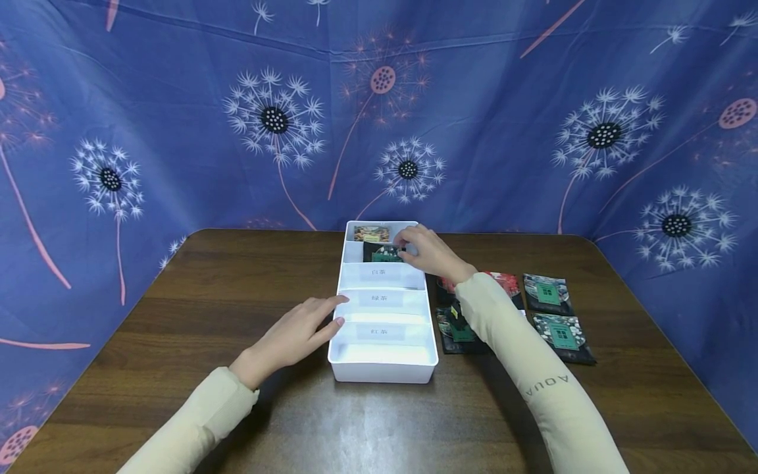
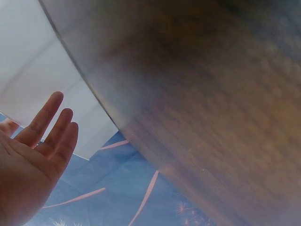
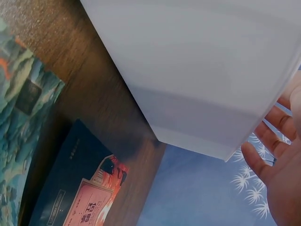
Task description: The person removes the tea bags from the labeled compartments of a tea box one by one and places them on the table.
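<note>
A long white divided box (image 1: 382, 372) stands on the table, with Chinese labels on its dividers. One dark tea packet (image 1: 379, 253) with a green label sits in a compartment toward the far end. My right hand (image 1: 435, 253) reaches over the box's right rim, thumb and fingertips pinching that packet's right corner. In the right wrist view the fingers (image 3: 269, 136) bend over the rim, and their tips are partly hidden. My left hand (image 1: 293, 332) rests at the box's left side, its fingers fairly straight and touching the rim. The left wrist view shows those fingers (image 2: 57, 125) beside the white wall.
Right of the box lie several tea packets: two with green labels (image 1: 547, 294) (image 1: 562, 338), a red-patterned one (image 1: 503, 283) and a dark one (image 1: 462, 332), partly behind my right sleeve. A colourful packet (image 1: 371, 233) occupies the farthest compartment. A blue dandelion-print cloth (image 1: 331, 131) hangs behind the table.
</note>
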The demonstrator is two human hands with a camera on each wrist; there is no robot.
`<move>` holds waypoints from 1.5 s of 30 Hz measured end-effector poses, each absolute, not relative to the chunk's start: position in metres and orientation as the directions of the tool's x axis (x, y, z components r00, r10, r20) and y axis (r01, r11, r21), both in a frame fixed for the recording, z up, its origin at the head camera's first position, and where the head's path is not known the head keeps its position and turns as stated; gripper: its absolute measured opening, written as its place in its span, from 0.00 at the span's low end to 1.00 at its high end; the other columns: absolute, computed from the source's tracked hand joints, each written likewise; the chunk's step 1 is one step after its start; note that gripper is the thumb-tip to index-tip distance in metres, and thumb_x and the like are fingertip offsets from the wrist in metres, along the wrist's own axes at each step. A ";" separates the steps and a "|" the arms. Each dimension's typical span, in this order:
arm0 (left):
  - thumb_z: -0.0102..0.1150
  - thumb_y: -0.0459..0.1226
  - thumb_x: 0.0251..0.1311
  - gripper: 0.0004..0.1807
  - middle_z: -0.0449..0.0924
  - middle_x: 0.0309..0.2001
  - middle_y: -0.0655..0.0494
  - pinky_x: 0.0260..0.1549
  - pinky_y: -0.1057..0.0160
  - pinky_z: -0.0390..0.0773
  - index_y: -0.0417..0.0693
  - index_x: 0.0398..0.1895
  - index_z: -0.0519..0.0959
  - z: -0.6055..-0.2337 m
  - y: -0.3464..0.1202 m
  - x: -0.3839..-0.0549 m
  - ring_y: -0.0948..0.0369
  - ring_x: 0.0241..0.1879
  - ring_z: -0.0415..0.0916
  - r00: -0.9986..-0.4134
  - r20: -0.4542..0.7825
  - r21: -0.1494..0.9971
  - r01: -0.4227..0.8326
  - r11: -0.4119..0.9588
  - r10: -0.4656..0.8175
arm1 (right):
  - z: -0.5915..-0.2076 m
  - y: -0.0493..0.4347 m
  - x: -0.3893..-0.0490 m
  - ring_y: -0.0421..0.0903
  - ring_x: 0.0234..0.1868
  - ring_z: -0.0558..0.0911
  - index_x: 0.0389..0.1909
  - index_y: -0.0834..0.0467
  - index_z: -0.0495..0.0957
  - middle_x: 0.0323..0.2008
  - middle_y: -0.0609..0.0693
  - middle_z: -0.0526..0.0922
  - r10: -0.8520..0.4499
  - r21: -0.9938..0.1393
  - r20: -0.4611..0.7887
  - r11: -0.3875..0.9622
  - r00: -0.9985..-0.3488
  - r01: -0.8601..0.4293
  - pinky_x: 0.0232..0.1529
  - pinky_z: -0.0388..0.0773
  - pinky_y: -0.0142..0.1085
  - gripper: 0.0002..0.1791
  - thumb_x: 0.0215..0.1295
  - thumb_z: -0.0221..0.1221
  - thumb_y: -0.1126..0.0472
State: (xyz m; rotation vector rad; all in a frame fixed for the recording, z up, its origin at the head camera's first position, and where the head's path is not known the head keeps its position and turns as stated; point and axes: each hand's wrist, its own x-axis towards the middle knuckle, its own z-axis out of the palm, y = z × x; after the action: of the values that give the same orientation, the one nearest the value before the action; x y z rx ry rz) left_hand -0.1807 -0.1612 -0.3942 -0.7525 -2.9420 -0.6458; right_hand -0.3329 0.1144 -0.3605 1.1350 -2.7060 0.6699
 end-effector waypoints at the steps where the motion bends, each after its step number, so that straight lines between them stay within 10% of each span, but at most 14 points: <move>1: 0.30 0.62 0.64 0.30 0.68 0.61 0.63 0.57 0.52 0.68 0.62 0.65 0.62 -0.394 -0.161 -0.181 0.59 0.59 0.68 -0.883 0.134 0.386 0.465 0.797 0.451 | -0.361 0.114 -0.333 0.49 0.45 0.74 0.45 0.59 0.76 0.40 0.51 0.79 -0.645 -0.351 0.281 0.620 -0.711 -0.701 0.52 0.65 0.48 0.12 0.60 0.58 0.63; 45: 0.30 0.62 0.64 0.30 0.67 0.62 0.64 0.57 0.53 0.68 0.64 0.65 0.62 -0.395 -0.161 -0.180 0.60 0.59 0.67 -0.886 0.126 0.405 0.457 0.792 0.446 | -0.357 0.107 -0.335 0.51 0.49 0.68 0.37 0.54 0.81 0.39 0.50 0.82 -0.626 -0.412 0.164 0.659 -0.763 -0.629 0.57 0.59 0.53 0.07 0.59 0.59 0.64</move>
State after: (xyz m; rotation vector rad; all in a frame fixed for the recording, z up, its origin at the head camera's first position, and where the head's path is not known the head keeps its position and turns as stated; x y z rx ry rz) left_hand -0.1798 -0.1607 -0.3951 -0.7432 -2.9510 -0.6759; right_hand -0.3349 0.1069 -0.3569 1.0798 -2.8544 0.7136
